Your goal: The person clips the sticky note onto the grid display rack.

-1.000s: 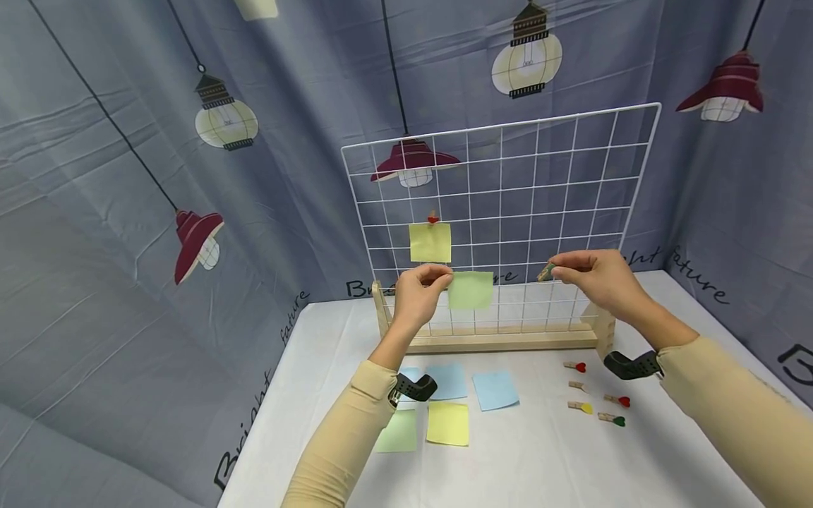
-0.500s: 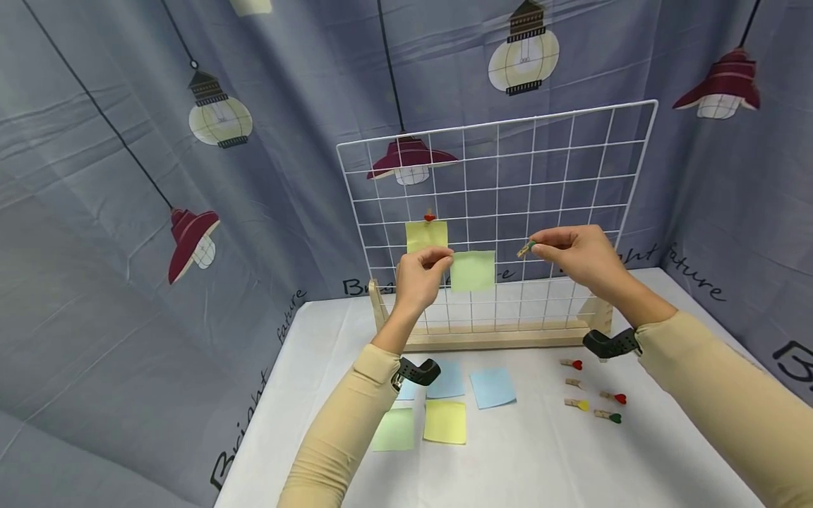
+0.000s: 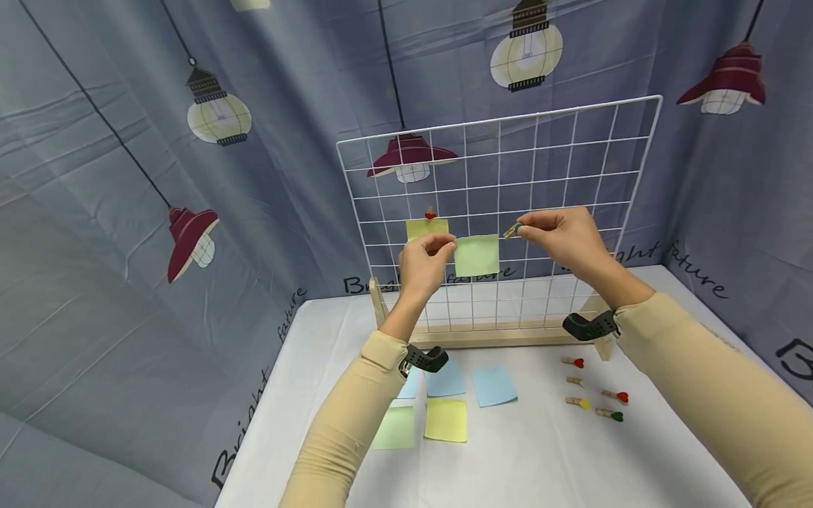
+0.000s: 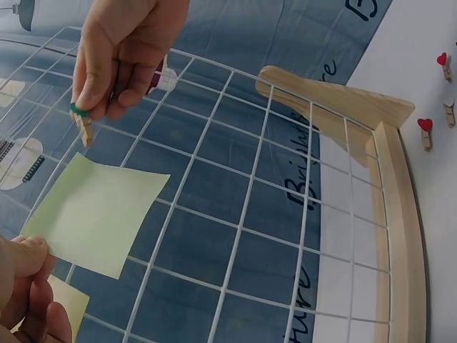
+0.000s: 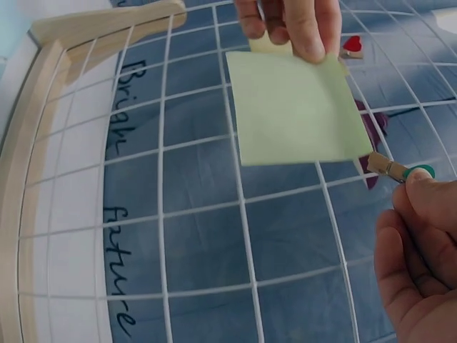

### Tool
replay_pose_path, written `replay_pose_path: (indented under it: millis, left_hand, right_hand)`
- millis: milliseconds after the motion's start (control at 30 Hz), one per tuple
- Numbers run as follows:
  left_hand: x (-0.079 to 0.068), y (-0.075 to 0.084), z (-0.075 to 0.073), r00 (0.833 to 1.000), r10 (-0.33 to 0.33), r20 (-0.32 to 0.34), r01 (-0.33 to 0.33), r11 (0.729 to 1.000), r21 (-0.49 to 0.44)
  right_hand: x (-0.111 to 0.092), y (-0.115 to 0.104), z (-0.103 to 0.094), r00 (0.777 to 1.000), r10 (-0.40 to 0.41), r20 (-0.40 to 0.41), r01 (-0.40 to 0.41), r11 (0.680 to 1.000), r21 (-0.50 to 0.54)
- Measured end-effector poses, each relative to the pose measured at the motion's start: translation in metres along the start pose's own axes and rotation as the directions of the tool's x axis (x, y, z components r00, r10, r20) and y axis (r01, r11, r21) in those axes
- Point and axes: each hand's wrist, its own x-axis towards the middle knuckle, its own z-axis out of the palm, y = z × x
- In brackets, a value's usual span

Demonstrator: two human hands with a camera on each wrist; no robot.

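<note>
My left hand (image 3: 424, 267) pinches a pale green sticky note (image 3: 477, 255) at its upper left corner, holding it up in front of the white wire grid (image 3: 559, 169). In my right hand (image 3: 562, 236) a small wooden clothespin (image 5: 386, 166) with a green end is pinched between thumb and fingers. The clothespin's tip is right by the note's upper right corner in the right wrist view. A yellow note (image 3: 419, 227) hangs on the grid under a clothespin with a red heart (image 3: 430, 215), partly hidden behind my left hand.
Blue notes (image 3: 495, 386), a yellow note (image 3: 446, 420) and a green note (image 3: 396, 428) lie on the white table. To the right are several clothespins, including one with a yellow heart (image 3: 578, 403). The grid stands in a wooden base (image 3: 495, 337).
My left hand has raised the green note along the grid. My right hand has moved up and left with its clothespin, closer to the note's upper right corner.
</note>
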Motion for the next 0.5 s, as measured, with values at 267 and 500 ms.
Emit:
replay_pose_path:
  millis: [267,500]
  left_hand:
    - [0.006,0.007,0.006,1.000,0.010,-0.020,-0.010,1.000,0.001]
    - [0.011,0.008,0.008,0.999,-0.005,-0.037,0.005,1.000,0.007]
  right_hand:
    - [0.009,-0.009,0.001,0.998,0.050,-0.045,-0.047,0.997,0.063]
    - [0.016,-0.015,0.002,0.996,0.063,-0.068,-0.055,0.992,0.111]
